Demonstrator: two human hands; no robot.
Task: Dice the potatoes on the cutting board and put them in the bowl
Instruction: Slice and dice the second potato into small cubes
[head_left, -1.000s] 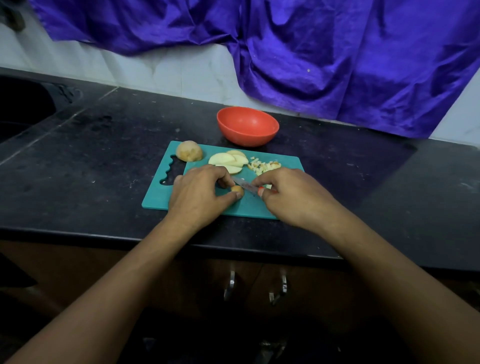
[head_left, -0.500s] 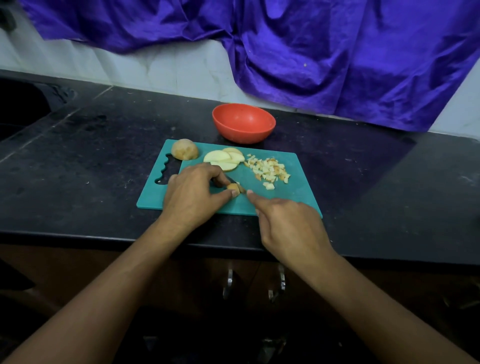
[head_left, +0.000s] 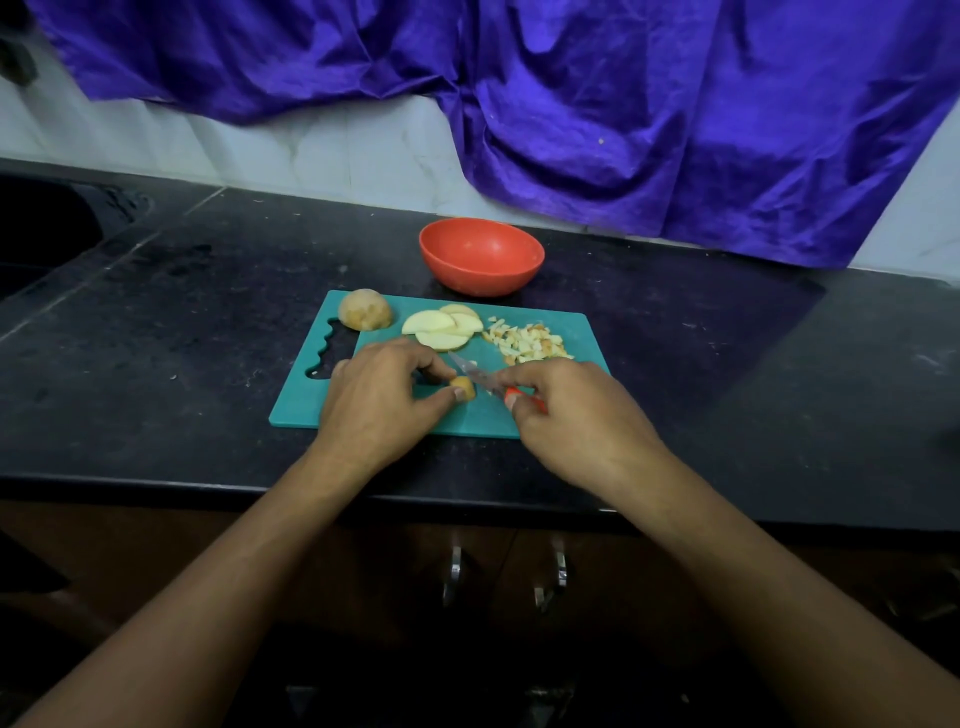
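A teal cutting board (head_left: 571, 332) lies on the black counter. On it, my left hand (head_left: 379, 400) pinches a small potato piece (head_left: 462, 387) between thumb and fingers. My right hand (head_left: 576, 415) grips a knife (head_left: 475, 375) by its red handle, the blade pointing left beside the piece. Behind my hands lie a potato half (head_left: 364, 309), a few potato slices (head_left: 441, 328) and a heap of diced potato (head_left: 530, 343). A red bowl (head_left: 481, 256) stands just behind the board and looks empty.
The black counter (head_left: 171, 312) runs left to a dark sink (head_left: 41, 228). A purple cloth (head_left: 597, 104) hangs over the white wall behind. Below the counter's front edge are cabinet handles (head_left: 454, 569).
My right hand drew back toward the front edge half a second ago, and has now returned to the board with the knife blade beside the potato piece. My left hand has kept its hold.
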